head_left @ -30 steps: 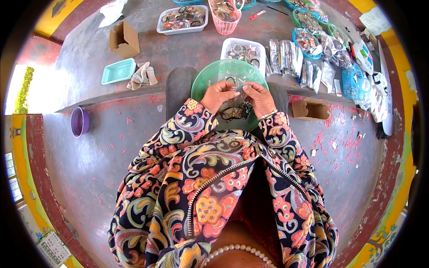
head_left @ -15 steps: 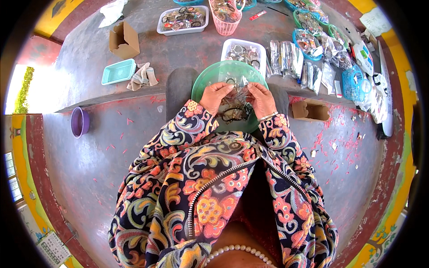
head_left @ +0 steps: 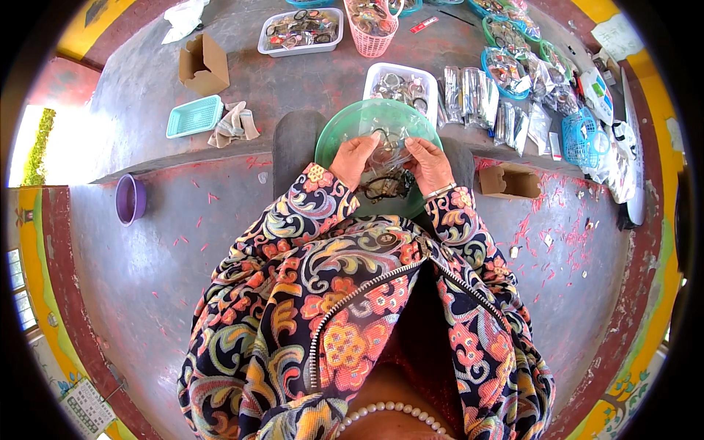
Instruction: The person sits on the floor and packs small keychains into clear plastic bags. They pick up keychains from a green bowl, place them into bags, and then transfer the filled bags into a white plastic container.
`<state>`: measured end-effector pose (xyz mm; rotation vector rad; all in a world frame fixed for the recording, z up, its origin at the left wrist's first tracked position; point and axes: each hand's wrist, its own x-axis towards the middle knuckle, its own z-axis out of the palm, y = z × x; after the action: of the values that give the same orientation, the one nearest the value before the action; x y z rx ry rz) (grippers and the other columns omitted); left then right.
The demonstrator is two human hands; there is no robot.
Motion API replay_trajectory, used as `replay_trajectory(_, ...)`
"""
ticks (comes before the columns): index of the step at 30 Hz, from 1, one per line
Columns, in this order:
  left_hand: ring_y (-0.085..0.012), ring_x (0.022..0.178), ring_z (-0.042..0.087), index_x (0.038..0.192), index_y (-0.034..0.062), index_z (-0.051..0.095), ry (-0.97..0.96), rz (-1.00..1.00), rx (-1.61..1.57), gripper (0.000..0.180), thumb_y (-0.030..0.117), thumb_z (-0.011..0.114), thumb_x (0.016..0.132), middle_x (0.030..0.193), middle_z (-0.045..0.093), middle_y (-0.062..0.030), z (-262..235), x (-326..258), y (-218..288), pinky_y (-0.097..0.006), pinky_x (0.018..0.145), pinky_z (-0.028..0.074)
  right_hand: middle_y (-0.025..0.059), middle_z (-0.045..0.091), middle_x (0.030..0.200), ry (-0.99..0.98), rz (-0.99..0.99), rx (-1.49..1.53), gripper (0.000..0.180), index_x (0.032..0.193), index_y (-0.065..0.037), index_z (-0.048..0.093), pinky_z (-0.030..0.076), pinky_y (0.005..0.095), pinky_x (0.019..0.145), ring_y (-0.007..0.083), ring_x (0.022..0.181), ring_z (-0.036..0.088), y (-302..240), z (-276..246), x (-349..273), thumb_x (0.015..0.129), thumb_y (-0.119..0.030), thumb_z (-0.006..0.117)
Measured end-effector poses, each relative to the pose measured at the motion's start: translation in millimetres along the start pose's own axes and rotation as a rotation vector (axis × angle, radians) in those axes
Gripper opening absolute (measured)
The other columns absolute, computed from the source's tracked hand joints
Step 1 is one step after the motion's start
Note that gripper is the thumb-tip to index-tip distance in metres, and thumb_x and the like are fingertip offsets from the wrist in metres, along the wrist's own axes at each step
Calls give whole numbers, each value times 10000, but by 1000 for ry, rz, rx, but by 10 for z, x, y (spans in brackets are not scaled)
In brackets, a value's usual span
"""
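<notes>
Clear plastic pouch (head_left: 391, 152) stretched crosswise, left hand (head_left: 357, 156) and right hand (head_left: 429, 163) fingers pinching its ends

At frame centre I see a translucent green bowl (head_left: 352, 132). My sleeves (head_left: 293, 220) show a swirling paisley-and-flower pattern in navy, orange, pink and yellow. At upper left sit a pale turquoise tray (head_left: 193, 116) and a brown cardboard box (head_left: 203, 64); a purple cup (head_left: 130, 199) sits at mid-left. Top centre holds a pink basket (head_left: 371, 42), upper right a blue basket (head_left: 581, 137). The grey bench (head_left: 293, 81) carries red flecks.
</notes>
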<state>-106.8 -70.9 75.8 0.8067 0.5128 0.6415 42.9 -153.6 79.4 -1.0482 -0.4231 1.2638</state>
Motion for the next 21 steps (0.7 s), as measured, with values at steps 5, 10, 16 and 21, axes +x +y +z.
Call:
replay_trajectory(5, -105, 696, 551, 897, -11, 595, -83, -96, 31, 169, 128, 577, 801, 800, 605, -47, -18, 17, -6, -235, 651, 441, 0, 583, 736, 3, -61, 39, 137, 866, -48, 587, 405, 205, 551, 83, 625, 524, 5, 20, -11, 802, -167, 604)
replay_trajectory(10, -101, 687, 545, 901, -8, 592, -37, -84, 129, 153, 62, 596, 765, 790, 596, -35, -20, 32, 5, -226, 655, 436, 13, 586, 784, 2, -91, -161, 173, 949, -6, 568, 409, 193, 578, 75, 664, 527, -81, 69, -62, 797, -86, 590)
replay_trajectory(16, -79, 725, 541, 898, -5, 577, -200, -29, 249, 182, -25, 617, 721, 814, 591, -21, -29, 5, -53, -223, 699, 445, 35, 580, 804, -90, -126, -332, 243, 1012, 29, 535, 415, 185, 590, 68, 675, 525, -242, 48, -145, 776, -5, 582)
replay_trajectory(21, -85, 800, 537, 942, -12, 555, -273, -52, 344, 219, -55, 594, 731, 862, 586, -34, -4, -19, -54, -228, 738, 440, 27, 570, 768, -103, -125, -438, 258, 998, 36, 545, 422, 190, 554, 74, 617, 521, -347, -79, -181, 742, 42, 580)
